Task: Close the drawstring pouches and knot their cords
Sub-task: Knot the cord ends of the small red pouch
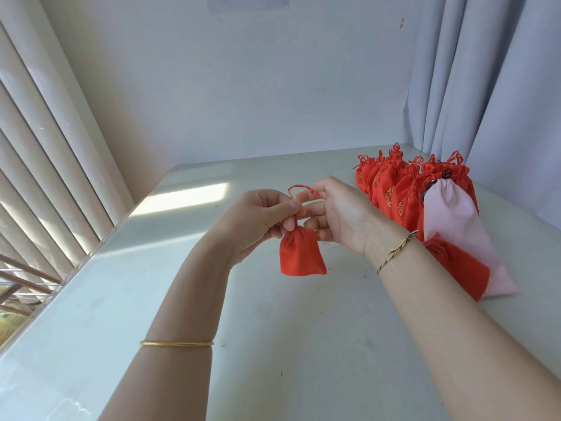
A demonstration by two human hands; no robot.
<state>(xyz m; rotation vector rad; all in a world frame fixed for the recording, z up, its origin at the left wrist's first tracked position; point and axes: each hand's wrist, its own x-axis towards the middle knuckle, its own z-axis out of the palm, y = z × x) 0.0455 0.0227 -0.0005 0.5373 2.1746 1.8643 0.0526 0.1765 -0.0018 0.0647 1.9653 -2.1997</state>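
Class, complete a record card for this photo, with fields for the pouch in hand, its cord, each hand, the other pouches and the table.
Pouch in hand: small red pouch, neck gathered, hanging in the air.
Cord: red cord, looped above the pouch.
Left hand: left hand pinches the cord just above the neck.
Right hand: right hand pinches the loop's far end.
Other pouches: pile of red pouches at far right, pink bag lying against it.
Table: white table, sunlit patch at its far left.

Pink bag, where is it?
In the head view the pink bag lies on the right of the table, against the red pouches, beside the right forearm.
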